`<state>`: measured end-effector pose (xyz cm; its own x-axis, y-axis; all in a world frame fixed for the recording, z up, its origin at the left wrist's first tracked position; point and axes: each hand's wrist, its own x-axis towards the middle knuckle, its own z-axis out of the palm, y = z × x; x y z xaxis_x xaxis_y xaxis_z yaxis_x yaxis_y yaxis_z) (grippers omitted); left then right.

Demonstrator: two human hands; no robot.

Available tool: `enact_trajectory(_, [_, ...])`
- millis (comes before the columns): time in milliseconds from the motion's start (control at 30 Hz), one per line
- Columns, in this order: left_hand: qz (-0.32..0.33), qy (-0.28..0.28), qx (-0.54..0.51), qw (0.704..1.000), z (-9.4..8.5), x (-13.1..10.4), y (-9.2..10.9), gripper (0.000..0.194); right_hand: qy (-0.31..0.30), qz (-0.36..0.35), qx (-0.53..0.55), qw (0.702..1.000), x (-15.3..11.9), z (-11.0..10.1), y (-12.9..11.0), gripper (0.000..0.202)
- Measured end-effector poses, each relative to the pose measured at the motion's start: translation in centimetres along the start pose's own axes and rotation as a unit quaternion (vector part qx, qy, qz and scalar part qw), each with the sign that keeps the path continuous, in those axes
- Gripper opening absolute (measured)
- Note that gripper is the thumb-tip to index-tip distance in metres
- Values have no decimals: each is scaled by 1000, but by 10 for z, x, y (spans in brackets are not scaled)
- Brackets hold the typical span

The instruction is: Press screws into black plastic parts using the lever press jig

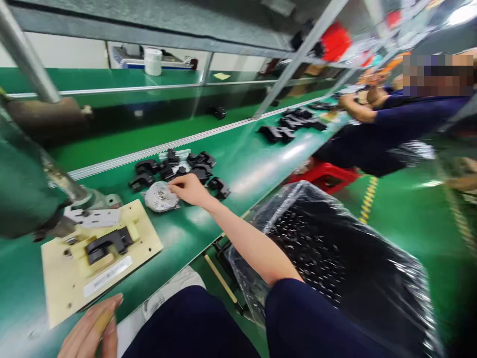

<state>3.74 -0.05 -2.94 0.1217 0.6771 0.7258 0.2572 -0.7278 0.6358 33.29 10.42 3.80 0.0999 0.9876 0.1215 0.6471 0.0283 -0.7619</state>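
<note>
My right hand (190,190) reaches over a small round dish lined with clear plastic (161,198), its thumb and fingertips pinched together at the dish's right rim. Small metal pieces lie in the dish; whatever is between the fingertips is too small to make out. My left hand (93,328) rests at the bench's front edge, fingers stretched out and nothing visible in them. Just beyond it is a cream fixture plate (149,233) with a black curved plastic part (109,244) seated in it. Several similar black parts (201,173) are piled behind the dish.
A green press machine (26,174) stands over the plate at left. A plastic-lined bin (357,258) holding many small dark parts is right of my arm. More black parts (294,122) lie farther along the green bench (246,159), where a co-worker's arm (359,108) reaches in.
</note>
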Motion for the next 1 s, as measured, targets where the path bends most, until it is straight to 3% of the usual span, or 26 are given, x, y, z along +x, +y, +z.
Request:
enact_trajectory(100, [75, -73, 77, 992, -7, 14, -2, 33, -29, 19, 158, 987, -17, 8, -7, 31])
enact_trajectory(167, [35, -86, 66, 994, -5, 25, 5, 33, -66, 35, 254, 964, -33, 17, -19, 32])
enact_trajectory(300, [-56, -72, 20, 996, 9, 45, 22, 31, -135, 128, 485, 855, -63, 40, -48, 20])
enact_trajectory(400, [-52, -27, 19, 998, 17, 52, 27, 37, -148, 158, 546, 809, -77, 61, -63, 15])
enact_trajectory(567, [-21, 7, 88, 996, 24, 49, 21, 48, -151, 173, 569, 790, -90, 88, -70, 17])
enact_trajectory(633, [-25, 2, 107, 994, 25, 47, 19, 48, -153, 163, 565, 794, -91, 94, -71, 18])
enact_trajectory(700, [-32, 14, 108, 993, 26, 45, 17, 45, -153, 130, 537, 819, -92, 95, -72, 18])
enact_trajectory(867, [-92, 27, 63, 993, 25, 44, 14, 45, -81, -45, 348, 933, -93, 94, -78, 19])
enact_trajectory(1000, [-92, 31, 24, 995, 21, 45, 12, 52, -9, -120, 259, 958, -98, 100, -79, 16])
